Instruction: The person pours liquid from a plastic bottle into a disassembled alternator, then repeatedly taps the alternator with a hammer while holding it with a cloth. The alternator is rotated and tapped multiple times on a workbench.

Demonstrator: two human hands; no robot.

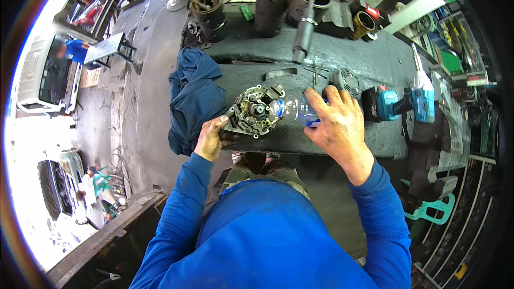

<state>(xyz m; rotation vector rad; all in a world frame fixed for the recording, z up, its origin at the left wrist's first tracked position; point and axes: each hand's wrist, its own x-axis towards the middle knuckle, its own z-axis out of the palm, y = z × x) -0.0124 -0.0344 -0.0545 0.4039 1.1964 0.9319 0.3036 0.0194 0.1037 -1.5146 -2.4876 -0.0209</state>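
A greasy metal alternator (252, 111) with its inner parts exposed stands at the near edge of the dark workbench (235, 77). My left hand (210, 138) grips its lower left side, thumb on top and fingers partly hidden beneath. In my right hand (342, 126) is a clear plastic bottle (296, 108), lying on its side with its blue-ringed neck pointing left at the alternator. The neck meets or overlaps the alternator's right edge; whether they touch I cannot tell. My fingers curl over the bottle's far end and hide part of it.
Dark blue cloth (195, 93) lies left of the alternator. Beyond are a curved strip (281, 73), a thin cross-shaped tool (316, 73), a round vented cover (348, 82) and a long-handled tool (305, 35). A teal cordless power tool (423, 101) sits right; a tool-filled black container (210, 21) stands behind.
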